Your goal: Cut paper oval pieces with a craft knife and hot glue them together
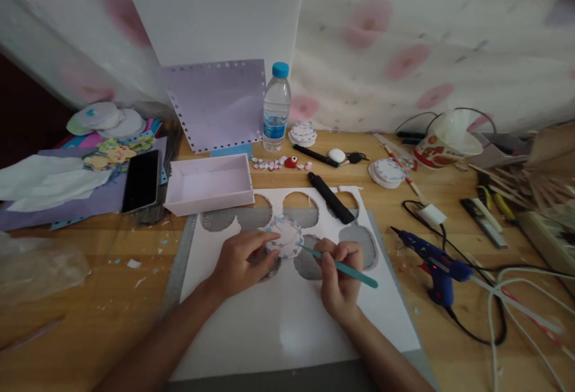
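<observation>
My left hand [245,260] has its thumb and forefinger on the left edge of a round white paper disc [287,239] with small blue and grey marks around its rim. A slender teal tool [354,273] with a thin pointed tip is gripped like a pen in my right hand [341,278]. Its tip touches or nearly touches the right part of the disc; I cannot tell which. Beneath both hands lies a white sheet [233,326] with several round holes cut in it, on a grey cutting mat [173,278].
A black marker [331,198] rests on the sheet's upper right. Behind stand an open white box [209,182], a water bottle [277,108] and a lilac card [218,105]. At right are a blue glue gun [433,263] with cables and stacked discs [387,173]. A phone [141,181] lies left.
</observation>
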`<move>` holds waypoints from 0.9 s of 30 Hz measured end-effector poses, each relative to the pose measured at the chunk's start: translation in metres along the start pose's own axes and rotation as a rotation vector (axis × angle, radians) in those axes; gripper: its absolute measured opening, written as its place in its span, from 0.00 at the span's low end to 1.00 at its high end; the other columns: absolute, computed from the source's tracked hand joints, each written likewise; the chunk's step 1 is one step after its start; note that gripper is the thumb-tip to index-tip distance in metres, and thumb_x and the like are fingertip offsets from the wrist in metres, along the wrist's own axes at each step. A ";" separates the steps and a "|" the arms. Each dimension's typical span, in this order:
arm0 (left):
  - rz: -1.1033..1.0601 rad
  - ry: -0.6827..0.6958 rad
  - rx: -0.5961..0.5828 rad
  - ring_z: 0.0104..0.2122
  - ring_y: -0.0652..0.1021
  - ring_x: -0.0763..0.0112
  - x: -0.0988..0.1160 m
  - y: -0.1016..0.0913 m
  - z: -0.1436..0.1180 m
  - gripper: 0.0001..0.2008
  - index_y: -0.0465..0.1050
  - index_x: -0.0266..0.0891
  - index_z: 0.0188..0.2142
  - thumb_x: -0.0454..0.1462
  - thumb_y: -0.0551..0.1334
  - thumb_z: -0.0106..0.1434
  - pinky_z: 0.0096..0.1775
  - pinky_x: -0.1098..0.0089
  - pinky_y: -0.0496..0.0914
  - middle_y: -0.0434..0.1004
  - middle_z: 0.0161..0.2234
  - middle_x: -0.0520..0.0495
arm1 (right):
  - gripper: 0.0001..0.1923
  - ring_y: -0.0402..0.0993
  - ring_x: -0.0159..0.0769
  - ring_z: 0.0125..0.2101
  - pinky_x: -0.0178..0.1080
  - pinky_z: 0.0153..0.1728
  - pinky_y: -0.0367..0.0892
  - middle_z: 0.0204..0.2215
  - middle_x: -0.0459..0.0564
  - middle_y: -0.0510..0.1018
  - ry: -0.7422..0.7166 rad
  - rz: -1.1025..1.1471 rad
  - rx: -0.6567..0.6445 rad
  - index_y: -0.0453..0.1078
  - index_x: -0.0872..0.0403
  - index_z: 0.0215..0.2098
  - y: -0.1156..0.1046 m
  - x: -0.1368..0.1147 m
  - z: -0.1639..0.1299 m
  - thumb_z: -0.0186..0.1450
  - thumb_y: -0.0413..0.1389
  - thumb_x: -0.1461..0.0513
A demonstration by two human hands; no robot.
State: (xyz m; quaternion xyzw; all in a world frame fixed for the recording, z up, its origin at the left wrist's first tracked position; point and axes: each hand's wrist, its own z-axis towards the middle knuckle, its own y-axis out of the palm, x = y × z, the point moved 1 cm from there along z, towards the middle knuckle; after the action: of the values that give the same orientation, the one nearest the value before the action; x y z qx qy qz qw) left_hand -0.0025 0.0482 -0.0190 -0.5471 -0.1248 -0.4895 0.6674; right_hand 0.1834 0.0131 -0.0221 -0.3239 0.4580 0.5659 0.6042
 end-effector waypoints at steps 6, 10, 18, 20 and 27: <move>0.003 0.079 -0.050 0.21 0.71 0.76 0.000 0.002 -0.002 0.06 0.76 0.38 0.36 0.38 0.62 0.64 0.28 0.75 0.64 0.72 0.20 0.54 | 0.09 0.54 0.30 0.24 0.33 0.26 0.56 0.23 0.39 0.55 0.120 0.075 -0.012 0.50 0.48 0.33 0.000 0.000 -0.002 0.71 0.48 0.61; 0.002 0.115 -0.037 0.20 0.71 0.77 0.005 0.002 -0.005 0.07 0.76 0.38 0.33 0.38 0.62 0.65 0.27 0.75 0.64 0.73 0.19 0.54 | 0.10 0.54 0.30 0.23 0.33 0.25 0.56 0.22 0.38 0.54 0.113 0.068 -0.049 0.49 0.48 0.33 0.001 -0.002 -0.004 0.71 0.47 0.61; 0.003 0.114 -0.046 0.20 0.72 0.76 0.004 0.004 -0.005 0.07 0.76 0.38 0.32 0.38 0.62 0.65 0.28 0.74 0.65 0.74 0.19 0.53 | 0.09 0.56 0.31 0.22 0.33 0.24 0.57 0.23 0.39 0.53 0.061 -0.005 -0.108 0.49 0.48 0.33 0.005 -0.002 -0.004 0.71 0.46 0.61; -0.002 0.118 -0.044 0.20 0.72 0.76 0.004 0.004 -0.006 0.07 0.76 0.37 0.32 0.38 0.62 0.65 0.28 0.74 0.65 0.74 0.20 0.53 | 0.09 0.56 0.31 0.23 0.33 0.23 0.56 0.23 0.39 0.54 0.064 -0.006 -0.106 0.49 0.48 0.33 0.004 -0.001 -0.005 0.71 0.46 0.62; 0.002 0.140 -0.034 0.20 0.72 0.76 0.005 0.003 -0.006 0.07 0.74 0.37 0.32 0.37 0.63 0.65 0.28 0.74 0.64 0.74 0.19 0.53 | 0.09 0.57 0.31 0.23 0.33 0.24 0.57 0.23 0.39 0.55 0.058 -0.040 -0.122 0.49 0.48 0.33 0.004 0.000 -0.005 0.71 0.46 0.61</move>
State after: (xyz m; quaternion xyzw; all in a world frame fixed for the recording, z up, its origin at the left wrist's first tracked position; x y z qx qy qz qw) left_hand -0.0001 0.0401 -0.0196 -0.5229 -0.0689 -0.5282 0.6654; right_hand 0.1784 0.0087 -0.0234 -0.3852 0.4334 0.5710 0.5812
